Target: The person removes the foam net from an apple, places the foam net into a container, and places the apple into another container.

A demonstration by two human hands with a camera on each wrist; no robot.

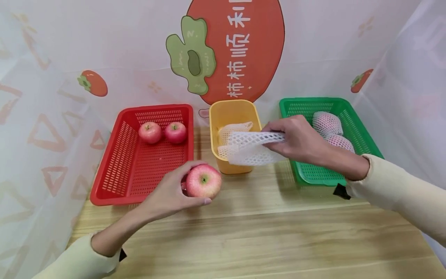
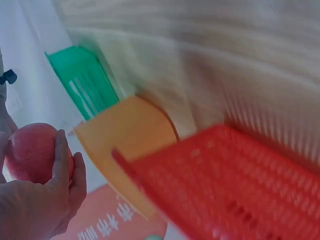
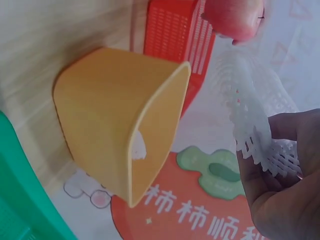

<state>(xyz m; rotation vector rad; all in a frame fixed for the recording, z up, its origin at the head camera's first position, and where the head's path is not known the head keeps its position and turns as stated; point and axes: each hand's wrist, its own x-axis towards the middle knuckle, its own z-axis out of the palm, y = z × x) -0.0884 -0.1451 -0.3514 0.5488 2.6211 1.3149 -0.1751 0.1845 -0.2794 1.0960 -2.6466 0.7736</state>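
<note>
Left hand gripped a round pinkish-red apple; right hand pinched white foam netting near the yellow plastic bin, toward the wooden surface's far edge!

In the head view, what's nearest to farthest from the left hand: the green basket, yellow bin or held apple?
1. Held apple: in the left hand.
2. Yellow bin: middle, beyond and right of that hand.
3. Green basket: far over on the right.
</note>
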